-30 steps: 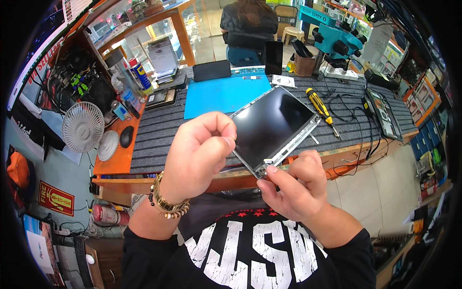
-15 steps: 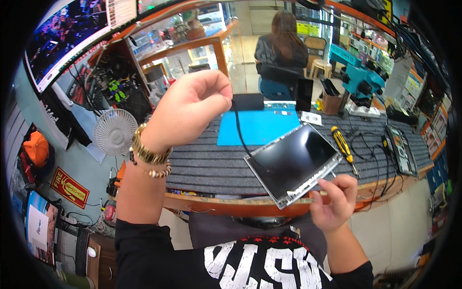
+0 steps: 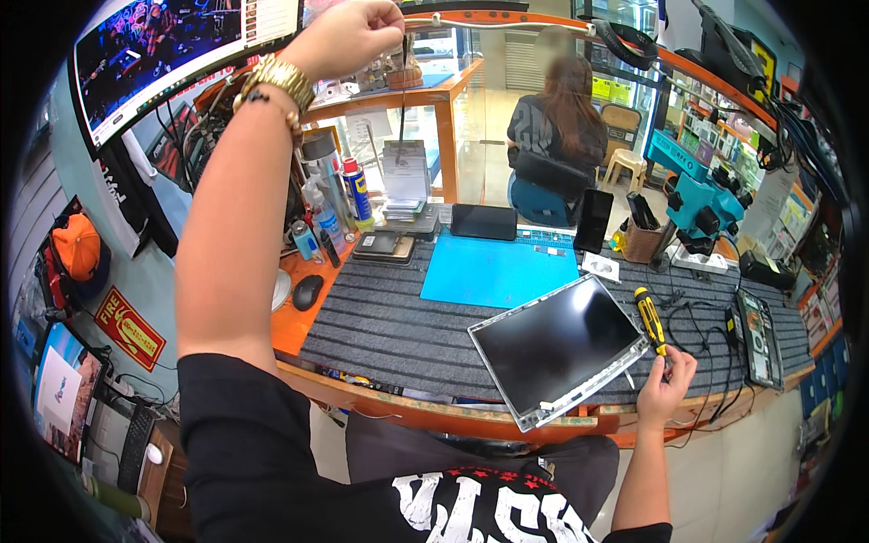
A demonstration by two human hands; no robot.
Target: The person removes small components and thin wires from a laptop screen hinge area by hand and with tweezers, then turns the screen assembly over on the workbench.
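My left hand (image 3: 367, 29) is raised at the upper left, its fingers pinched on a thin black strip (image 3: 403, 86) that hangs straight down from them. Lower right, my right hand (image 3: 667, 391) has its fingers closed at the shaft end of a yellow and black screwdriver (image 3: 650, 317). Just left of that hand lies a bare laptop screen panel (image 3: 557, 344), tilted on the grey striped mat (image 3: 380, 312), its dark face up and its lower corner near the bench's front edge.
Behind the panel lies a blue work mat (image 3: 498, 271), with a black phone (image 3: 484, 222) at its back. A spray can (image 3: 358, 193), bottles and a mouse (image 3: 308, 291) stand left. A teal microscope (image 3: 701, 204), cables and an opened laptop base (image 3: 759, 339) are right. A person (image 3: 561, 136) sits beyond.
My left hand has risen, and the black strip that ran to the panel's corner now hangs free. My right hand has moved from the panel's lower edge to the screwdriver. The view has shifted.
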